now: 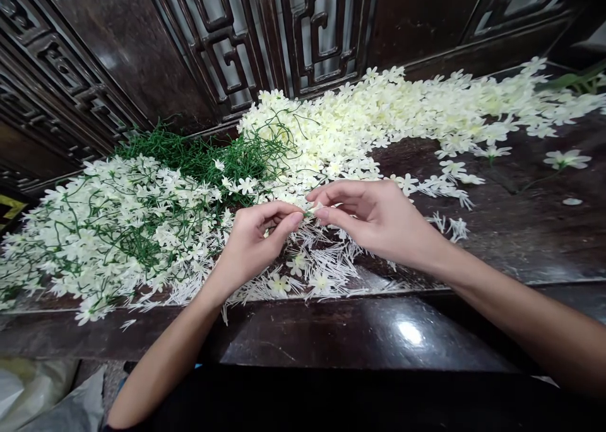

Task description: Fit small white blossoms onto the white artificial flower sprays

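Note:
My left hand point(259, 233) and my right hand point(374, 220) meet fingertip to fingertip over the middle of a dark wooden bench. The left thumb and forefinger pinch a thin green stem, mostly hidden by the fingers. Between the right thumb and fingers is a small white artificial flower point(318, 208), touching the stem's end. Below both hands lie many thin white stalks point(331, 258) with a few loose flower heads point(279, 285) among them. Behind the hands a heap of pale yellow-white flower heads point(331, 129) spreads to the right.
To the left is a pile of white flowers on green stems point(118, 211). Bare green stems point(189, 157) are heaped behind it. A carved dark wooden backrest point(326, 28) rises at the back. One stemmed flower point(565, 160) lies at the right. Plastic bags point(38, 388) sit at lower left.

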